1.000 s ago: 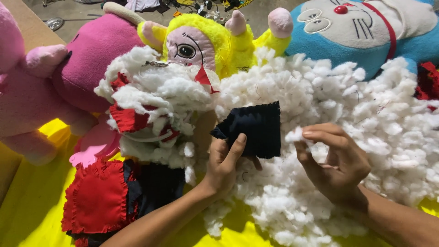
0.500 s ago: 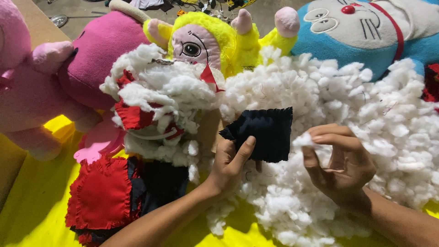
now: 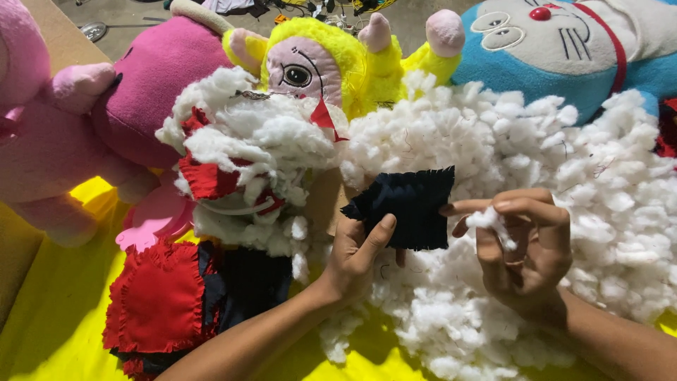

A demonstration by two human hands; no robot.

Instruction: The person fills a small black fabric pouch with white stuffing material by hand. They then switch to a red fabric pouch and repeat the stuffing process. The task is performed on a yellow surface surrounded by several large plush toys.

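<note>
My left hand [image 3: 357, 248] grips a small dark navy fabric piece [image 3: 407, 206] by its lower left edge, thumb on its front. My right hand [image 3: 520, 243] pinches a tuft of white stuffing [image 3: 489, 220] right beside the fabric's right edge. Both hands hover over a large heap of white stuffing [image 3: 493, 155]. To the left lies a half-stuffed doll [image 3: 233, 183] with red and navy cloth parts, stuffing spilling out of it.
Plush toys line the back: a pink one [image 3: 106, 106], a yellow one with a pink face [image 3: 317, 63], a blue cat-like one [image 3: 564, 49]. A red frilled cloth [image 3: 155, 300] lies on the yellow sheet [image 3: 49, 317]. Cardboard [image 3: 49, 35] sits at the far left.
The navy fabric piece has moved a little to the right. My right hand has drawn a tuft of stuffing up to its edge.
</note>
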